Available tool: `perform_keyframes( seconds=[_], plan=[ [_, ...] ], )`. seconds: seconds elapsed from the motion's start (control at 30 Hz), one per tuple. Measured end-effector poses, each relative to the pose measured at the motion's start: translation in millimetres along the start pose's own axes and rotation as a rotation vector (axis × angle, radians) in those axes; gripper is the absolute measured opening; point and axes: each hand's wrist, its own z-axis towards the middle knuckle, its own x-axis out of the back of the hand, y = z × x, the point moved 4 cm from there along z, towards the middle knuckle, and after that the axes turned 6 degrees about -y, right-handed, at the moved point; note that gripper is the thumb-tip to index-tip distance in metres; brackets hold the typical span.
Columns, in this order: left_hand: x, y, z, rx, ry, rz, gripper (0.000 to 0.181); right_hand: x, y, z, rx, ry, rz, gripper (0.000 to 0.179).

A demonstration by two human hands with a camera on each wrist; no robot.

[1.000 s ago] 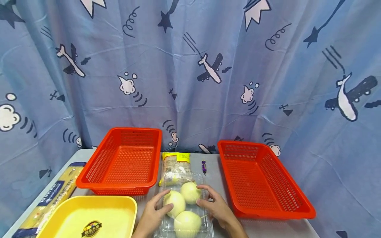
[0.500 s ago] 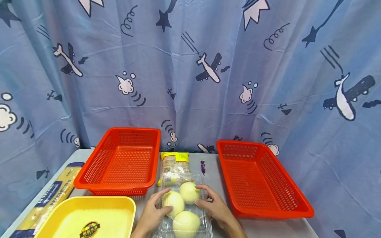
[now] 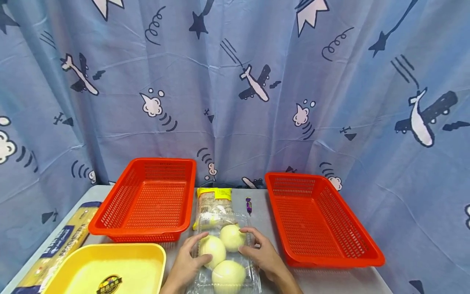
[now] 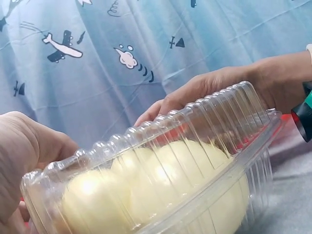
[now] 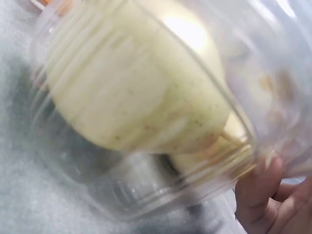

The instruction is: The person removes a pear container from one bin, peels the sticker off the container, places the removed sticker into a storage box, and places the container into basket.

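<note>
A clear plastic clamshell box (image 3: pixel 203 281) with a ridged lid lies near the front of the table. Inside are three pale yellow round fruits, one nearest the front (image 3: pixel 229 275) and two behind it. My left hand (image 3: pixel 186 263) grips the box's left side, thumb and forefinger spread across its top. From the other side my right hand (image 3: pixel 265 254) holds it, its thumb (image 5: pixel 265 180) at the box edge in the right wrist view. The left wrist view shows the box tilted in frame between both hands; the undersides of the hands' grips are partly hidden.
Beyond the box lies a yellow-topped bag (image 3: pixel 214 202), partly overlapped by it, beside a purple wrapped candy (image 3: pixel 249 206). Red baskets stand left (image 3: pixel 139 233) and right (image 3: pixel 334 262). A yellow tray (image 3: pixel 161 261) and a long packet (image 3: pixel 55 245) are at left. A curtain (image 3: pixel 220 102) hangs behind.
The head view has swung slightly, so everything sits a little further left in frame. Both hands keep the same hold on the box.
</note>
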Motion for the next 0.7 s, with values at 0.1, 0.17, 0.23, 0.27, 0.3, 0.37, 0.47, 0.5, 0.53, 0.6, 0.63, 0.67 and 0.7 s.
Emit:
perform_keyframes(
  seconds=[0.1, 0.17, 0.23, 0.27, 0.3, 0.37, 0.47, 0.5, 0.53, 0.6, 0.63, 0.67, 0.7],
  plan=[
    [-0.3, 3.9, -0.9, 0.017, -0.007, 0.003, 0.061, 2, -1, -0.9, -0.010, 0.014, -0.006, 0.051],
    [-0.4, 7.0, -1.3, 0.020, -0.014, 0.012, 0.061, 3, -3, -1.9, -0.016, 0.019, -0.013, 0.051],
    [-0.5, 10.2, -1.4, 0.024, -0.023, 0.017, 0.062, 5, -5, -2.9, -0.024, 0.018, -0.019, 0.051],
    [-0.3, 12.2, -1.5, 0.024, -0.029, 0.018, 0.062, 5, -7, -3.5, -0.023, 0.015, -0.021, 0.051],
    [0.0, 14.4, -1.5, 0.023, -0.031, 0.023, 0.062, 5, -10, -3.8, -0.021, 0.011, -0.023, 0.052],
    [1.3, 18.6, -0.9, 0.025, -0.036, 0.025, 0.063, 6, -16, -4.5, -0.016, 0.001, -0.028, 0.052],
    [3.7, 26.1, -1.4, 0.015, -0.032, 0.047, 0.062, 6, -25, -5.1, 0.004, -0.007, -0.053, 0.051],
    [4.6, 28.5, -1.3, 0.014, -0.026, 0.059, 0.062, 7, -27, -5.3, 0.010, -0.009, -0.062, 0.051],
    [5.4, 30.8, -1.4, 0.013, -0.022, 0.069, 0.062, 7, -30, -5.9, 0.014, -0.009, -0.073, 0.051],
    [6.8, 36.1, -2.3, 0.002, -0.012, 0.093, 0.061, 7, -35, -7.2, 0.022, -0.013, -0.087, 0.051],
    [7.4, 38.6, -2.3, -0.001, -0.007, 0.103, 0.061, 8, -38, -7.9, 0.024, -0.016, -0.090, 0.051],
    [8.2, 41.0, -2.4, -0.008, -0.003, 0.108, 0.060, 8, -40, -8.6, 0.026, -0.022, -0.093, 0.052],
    [8.8, 43.3, -2.8, -0.011, -0.001, 0.113, 0.061, 8, -43, -9.5, 0.024, -0.028, -0.100, 0.052]
  ],
)
